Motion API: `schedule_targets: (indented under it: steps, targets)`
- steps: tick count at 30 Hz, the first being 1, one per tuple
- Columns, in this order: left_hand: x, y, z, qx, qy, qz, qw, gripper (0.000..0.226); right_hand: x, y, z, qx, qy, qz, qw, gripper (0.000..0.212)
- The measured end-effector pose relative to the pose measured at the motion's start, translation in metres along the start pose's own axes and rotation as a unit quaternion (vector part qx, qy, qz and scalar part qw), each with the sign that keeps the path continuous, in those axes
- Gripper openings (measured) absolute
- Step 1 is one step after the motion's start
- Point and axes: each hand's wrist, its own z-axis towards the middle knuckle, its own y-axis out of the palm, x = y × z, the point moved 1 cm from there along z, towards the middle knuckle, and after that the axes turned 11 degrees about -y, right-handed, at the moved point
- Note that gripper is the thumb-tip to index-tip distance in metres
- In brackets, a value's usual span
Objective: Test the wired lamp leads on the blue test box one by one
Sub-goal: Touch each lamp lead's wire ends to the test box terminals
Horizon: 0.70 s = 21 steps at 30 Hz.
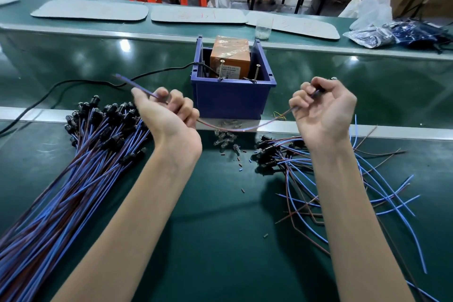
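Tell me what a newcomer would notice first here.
Two bare arms reach up the middle: the left hand and right hand stretch one thin lead between them before the blue box. A thick bundle of leads fans left; a looser pile lies right.

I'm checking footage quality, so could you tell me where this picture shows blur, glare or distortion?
Head view: the wire end above the left hand is motion-blurred; ceiling lights glare on the green belt; the wide lens bows the belt's edges; forearm shadows fall on the table.
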Motion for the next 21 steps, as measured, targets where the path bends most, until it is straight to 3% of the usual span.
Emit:
schedule_targets:
  steps: [3,6,9,13,16,21]
  targets:
    - [-0.012,0.001,0.001,-0.031,-0.004,0.159,0.987,0.044,0.0,0.006,-0.007,-0.066,-0.01,-0.115,0.991,0.033]
    - [-0.024,0.001,0.001,-0.087,-0.027,0.305,0.948,0.044,0.003,0.013,-0.013,-0.114,-0.031,-0.227,0.967,0.047]
    - [-0.032,0.0,-0.001,-0.147,-0.023,0.401,0.904,0.043,0.01,0.017,-0.016,-0.109,-0.056,-0.31,0.943,0.038]
    - [-0.035,0.0,-0.005,-0.187,0.034,0.46,0.867,0.026,0.02,0.019,-0.019,-0.128,-0.048,-0.354,0.925,0.019]
    - [-0.037,-0.002,-0.006,-0.2,0.054,0.493,0.845,0.025,0.024,0.019,-0.021,-0.144,-0.054,-0.352,0.923,0.005]
    - [-0.034,-0.004,-0.005,-0.214,0.047,0.545,0.81,0.031,0.022,0.02,-0.021,-0.155,-0.072,-0.355,0.919,0.008]
